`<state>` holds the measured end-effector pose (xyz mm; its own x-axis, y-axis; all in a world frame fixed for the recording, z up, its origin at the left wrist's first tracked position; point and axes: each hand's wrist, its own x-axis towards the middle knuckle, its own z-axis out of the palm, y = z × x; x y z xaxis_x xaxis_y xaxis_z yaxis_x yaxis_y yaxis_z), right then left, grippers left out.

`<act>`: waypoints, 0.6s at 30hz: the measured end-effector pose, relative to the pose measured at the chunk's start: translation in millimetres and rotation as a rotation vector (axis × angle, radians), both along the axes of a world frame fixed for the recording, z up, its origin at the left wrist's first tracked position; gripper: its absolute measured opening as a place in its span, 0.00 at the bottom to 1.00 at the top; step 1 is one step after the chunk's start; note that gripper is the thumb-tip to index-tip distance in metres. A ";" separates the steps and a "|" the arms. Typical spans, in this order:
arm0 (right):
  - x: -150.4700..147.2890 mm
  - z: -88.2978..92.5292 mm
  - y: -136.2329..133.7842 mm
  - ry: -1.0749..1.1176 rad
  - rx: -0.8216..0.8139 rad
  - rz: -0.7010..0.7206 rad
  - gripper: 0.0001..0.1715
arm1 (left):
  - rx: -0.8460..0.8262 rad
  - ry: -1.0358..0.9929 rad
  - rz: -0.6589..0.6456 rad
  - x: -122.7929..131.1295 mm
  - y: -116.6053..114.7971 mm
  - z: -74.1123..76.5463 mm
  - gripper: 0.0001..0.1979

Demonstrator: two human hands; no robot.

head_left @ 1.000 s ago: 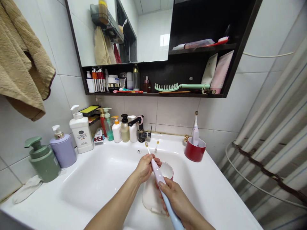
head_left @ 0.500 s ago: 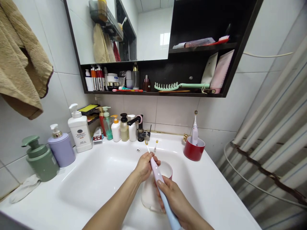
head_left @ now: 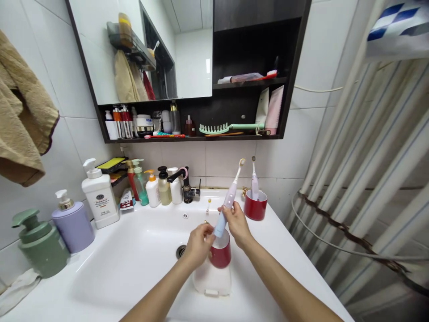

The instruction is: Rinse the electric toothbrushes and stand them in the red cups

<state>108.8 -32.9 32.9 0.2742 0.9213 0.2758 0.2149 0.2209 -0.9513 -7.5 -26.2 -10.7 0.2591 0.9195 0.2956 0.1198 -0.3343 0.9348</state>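
Note:
A pink-to-blue electric toothbrush [head_left: 230, 197] is tilted above the sink, with a white brush head on its upper end. My right hand [head_left: 237, 223] is closed around the handle. At the blue lower end, the fingers of my left hand [head_left: 198, 243] are pinched against the handle. Just below both hands, a red cup with a white inside [head_left: 221, 257] stands in the sink by a whitish tray-like piece [head_left: 212, 282]. A small gold-coloured bit shows behind my left fingers; I cannot make out what it is. Another brush head [head_left: 208, 206] rests on the sink's back ledge.
A second red cup [head_left: 255, 210] with another toothbrush [head_left: 254, 185] stands on the right rim. Behind the white sink [head_left: 134, 259] are a black faucet [head_left: 187, 190] and several pump bottles [head_left: 164, 185]. Above hangs a dark cabinet [head_left: 248, 105]. White pipes [head_left: 368, 156] run along the right.
The toothbrush has moved up and right, now tilted over the cup. My left hand has gone from its upper end to its lower end, and my right hand has risen. The view has shifted right.

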 end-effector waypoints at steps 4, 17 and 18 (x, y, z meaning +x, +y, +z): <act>2.9 -21.9 17.1 -0.135 -0.046 -0.094 0.14 | 0.187 0.328 -0.116 -0.2 -6.1 -14.8 0.11; 26.0 -17.1 33.9 -0.423 -0.176 -0.226 0.14 | 0.309 0.414 -0.091 36.7 27.4 7.4 0.05; 30.0 -11.1 39.1 -0.424 -0.178 -0.242 0.14 | 0.334 0.422 -0.081 42.2 33.4 13.8 0.05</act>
